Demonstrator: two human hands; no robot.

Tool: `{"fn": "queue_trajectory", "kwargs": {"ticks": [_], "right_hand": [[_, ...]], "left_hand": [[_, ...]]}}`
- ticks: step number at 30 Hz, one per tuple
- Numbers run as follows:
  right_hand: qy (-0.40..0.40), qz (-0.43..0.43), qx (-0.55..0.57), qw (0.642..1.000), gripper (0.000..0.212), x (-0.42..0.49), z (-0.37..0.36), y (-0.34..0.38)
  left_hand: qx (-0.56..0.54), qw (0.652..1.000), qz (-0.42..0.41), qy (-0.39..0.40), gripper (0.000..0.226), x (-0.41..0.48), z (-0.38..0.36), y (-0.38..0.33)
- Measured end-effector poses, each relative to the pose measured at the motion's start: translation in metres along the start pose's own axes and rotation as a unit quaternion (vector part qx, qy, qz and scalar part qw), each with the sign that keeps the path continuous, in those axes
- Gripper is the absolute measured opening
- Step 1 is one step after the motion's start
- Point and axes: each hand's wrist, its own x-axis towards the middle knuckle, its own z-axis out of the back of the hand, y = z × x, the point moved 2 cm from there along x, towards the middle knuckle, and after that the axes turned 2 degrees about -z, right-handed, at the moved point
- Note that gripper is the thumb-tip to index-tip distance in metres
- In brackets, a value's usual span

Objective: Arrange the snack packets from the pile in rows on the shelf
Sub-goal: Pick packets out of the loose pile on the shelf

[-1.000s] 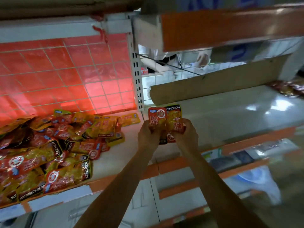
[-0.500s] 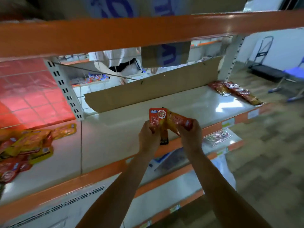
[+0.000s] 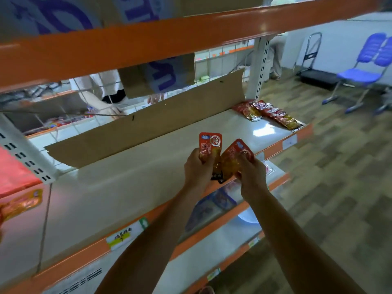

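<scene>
fingers of left hand (image 3: 198, 167) clamped on upright packet (image 3: 210, 144), right hand (image 3: 252, 176) pinching tilted packet (image 3: 237, 154). Lay both flat beside row (image 3: 272, 115) at shelf (image 3: 127, 179) right end.

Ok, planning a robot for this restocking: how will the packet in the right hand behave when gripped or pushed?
The packet looks like a thin flat pouch, so probably floppy. The right hand holds it by its lower part alone, so likely light. Its glossy film may slide easily on the smooth shelf.
</scene>
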Motion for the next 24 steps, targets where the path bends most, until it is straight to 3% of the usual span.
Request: {"fn": "queue_trajectory", "kwargs": {"ticks": [2,6,10,15,18,24], "right_hand": [[-0.002,-0.017,0.020,1.000,0.009,0.020,0.008,0.004],[-0.002,-0.036,0.060,0.998,0.031,0.067,0.021,0.019],[-0.003,-0.064,0.072,0.995,0.017,0.111,0.026,0.034],[0.011,-0.091,0.080,0.993,0.026,0.156,0.019,0.044],[0.007,-0.087,0.043,0.995,0.036,0.177,0.016,0.044],[-0.052,-0.043,-0.038,0.997,0.037,0.219,0.025,0.049]], "left_hand": [[0.003,1.000,-0.003,0.012,0.015,0.015,-0.018,-0.006],[0.001,0.999,0.000,0.040,0.023,0.053,-0.059,-0.014],[0.013,0.999,0.009,0.052,0.032,0.090,-0.089,-0.019],[-0.005,0.998,0.034,0.059,0.030,0.129,-0.111,-0.017],[-0.032,0.996,0.054,0.058,0.029,0.147,-0.119,-0.013],[-0.045,0.996,0.074,0.038,0.018,0.173,-0.141,-0.010]]}}
